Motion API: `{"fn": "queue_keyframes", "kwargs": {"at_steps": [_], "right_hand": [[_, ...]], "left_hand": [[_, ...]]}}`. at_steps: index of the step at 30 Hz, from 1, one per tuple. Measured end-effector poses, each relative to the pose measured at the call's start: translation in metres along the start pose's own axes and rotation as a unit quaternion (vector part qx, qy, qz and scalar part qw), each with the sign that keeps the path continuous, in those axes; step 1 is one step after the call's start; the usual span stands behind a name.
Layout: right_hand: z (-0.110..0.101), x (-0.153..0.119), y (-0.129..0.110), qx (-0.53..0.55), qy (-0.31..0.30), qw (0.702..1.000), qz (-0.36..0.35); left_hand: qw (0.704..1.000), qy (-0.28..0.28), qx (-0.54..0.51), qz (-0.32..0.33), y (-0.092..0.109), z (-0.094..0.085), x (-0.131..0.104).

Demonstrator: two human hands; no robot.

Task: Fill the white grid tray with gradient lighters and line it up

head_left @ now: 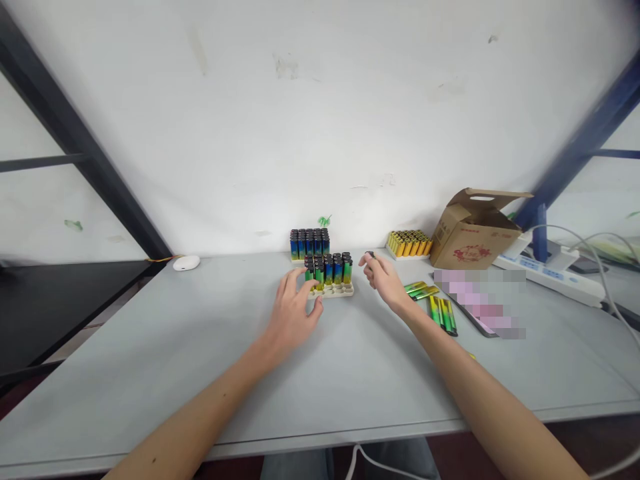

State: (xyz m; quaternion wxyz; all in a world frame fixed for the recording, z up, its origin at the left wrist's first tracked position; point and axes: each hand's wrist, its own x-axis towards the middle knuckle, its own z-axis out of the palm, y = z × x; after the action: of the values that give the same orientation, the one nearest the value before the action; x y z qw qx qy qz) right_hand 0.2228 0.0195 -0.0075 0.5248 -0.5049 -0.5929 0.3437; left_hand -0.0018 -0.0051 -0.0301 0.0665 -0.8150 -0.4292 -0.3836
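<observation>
Near the wall, a pale tray (345, 291) holds upright green, blue and yellow lighters (329, 270) with black tops; its front row has bare slots. My left hand (295, 310) is at the tray's left front corner, thumb and fingers apart, fingertips beside the green lighters. Whether they touch is unclear. To the right of the tray, my right hand (384, 280) is closed in a pinch, and a dark lighter top shows at its fingertips; the rest is hidden. Loose green-yellow lighters (443, 315) lie on the table beyond my right wrist.
Behind the tray stands a block of blue lighters (310, 243). Further right are yellow lighters (410, 244) in a tray, an open cardboard box (465, 233), a blurred pink item (477, 303) and a white power strip (555, 277). A white case (187, 263) lies at the left.
</observation>
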Motion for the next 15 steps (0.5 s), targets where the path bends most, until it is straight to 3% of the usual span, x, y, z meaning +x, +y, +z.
{"fn": "queue_keyframes", "kwargs": {"at_steps": [5,15], "right_hand": [[0.002,-0.005,-0.013,0.098,-0.023,0.992,0.075],[0.004,-0.002,-0.004,0.087,-0.053,0.991,0.081]], "left_hand": [[1.000,-0.001,0.002,0.001,0.000,0.000,-0.001],[1.000,-0.005,-0.001,-0.001,0.000,-0.001,0.000]]}}
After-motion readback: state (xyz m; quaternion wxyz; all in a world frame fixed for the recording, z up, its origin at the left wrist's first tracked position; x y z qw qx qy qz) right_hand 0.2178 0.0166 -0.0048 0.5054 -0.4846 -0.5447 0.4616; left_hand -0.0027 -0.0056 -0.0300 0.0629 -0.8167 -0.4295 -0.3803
